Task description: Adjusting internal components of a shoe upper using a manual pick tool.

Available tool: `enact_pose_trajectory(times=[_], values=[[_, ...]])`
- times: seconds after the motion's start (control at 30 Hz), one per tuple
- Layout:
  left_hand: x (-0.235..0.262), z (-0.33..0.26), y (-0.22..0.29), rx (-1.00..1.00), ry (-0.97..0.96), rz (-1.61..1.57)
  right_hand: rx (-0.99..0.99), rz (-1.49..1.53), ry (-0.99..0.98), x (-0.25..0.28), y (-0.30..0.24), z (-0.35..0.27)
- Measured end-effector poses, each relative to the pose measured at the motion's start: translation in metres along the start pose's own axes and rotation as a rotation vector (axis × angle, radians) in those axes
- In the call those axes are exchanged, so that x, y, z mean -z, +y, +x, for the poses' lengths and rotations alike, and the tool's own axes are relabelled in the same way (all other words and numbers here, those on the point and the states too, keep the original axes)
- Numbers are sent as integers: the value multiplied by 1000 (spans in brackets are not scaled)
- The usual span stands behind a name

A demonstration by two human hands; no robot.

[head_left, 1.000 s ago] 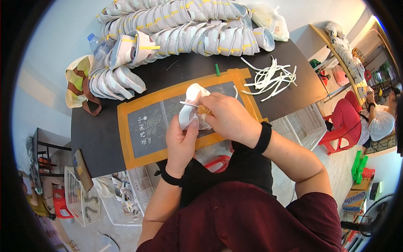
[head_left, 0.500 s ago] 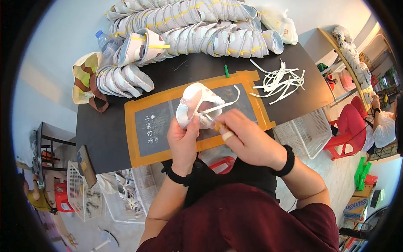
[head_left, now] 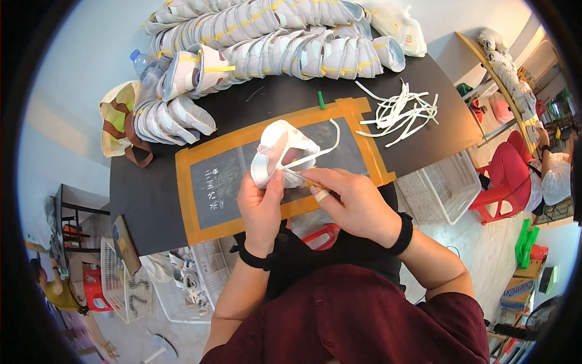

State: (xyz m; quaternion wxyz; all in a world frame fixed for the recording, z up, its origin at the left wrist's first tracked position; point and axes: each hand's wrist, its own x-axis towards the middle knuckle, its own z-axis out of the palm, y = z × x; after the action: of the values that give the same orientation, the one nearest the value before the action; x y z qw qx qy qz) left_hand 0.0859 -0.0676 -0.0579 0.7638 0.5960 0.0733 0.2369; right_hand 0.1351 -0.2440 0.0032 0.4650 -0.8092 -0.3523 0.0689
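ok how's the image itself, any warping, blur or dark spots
Head view: fisheye warping gently bows the tan tape border; head view: the right hand and white shoe piece look fairly sharp; head view: black vignetting rings the picture, and the fan at lower right sinks into it, hard to make out.

The near upper (head_left: 276,147) is white with pale pink patches — the laces (head_left: 403,114) at right, plain white. Orange-yellow tape (head_left: 356,107) borders a dark grey sheet (head_left: 236,167) on the near-black table (head_left: 144,203). Far stacks (head_left: 297,54) show pinkish-grey with yellow strips (head_left: 219,69); the left bag (head_left: 111,136) — cream. Shirt (head_left: 339,309), maroon.
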Motion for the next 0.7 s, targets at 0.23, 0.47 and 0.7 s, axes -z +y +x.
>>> enact_pose_trajectory(times=[0.23,0.47,0.7], values=[[2,0,-3,-2,-19,34,18,-215,27,4,-5,-1],[-2,1,-2,-25,-25,105,62,-528,-90,14,-16,5],[11,14,14,242,-152,70,206,-691,-215,22,-19,25]])
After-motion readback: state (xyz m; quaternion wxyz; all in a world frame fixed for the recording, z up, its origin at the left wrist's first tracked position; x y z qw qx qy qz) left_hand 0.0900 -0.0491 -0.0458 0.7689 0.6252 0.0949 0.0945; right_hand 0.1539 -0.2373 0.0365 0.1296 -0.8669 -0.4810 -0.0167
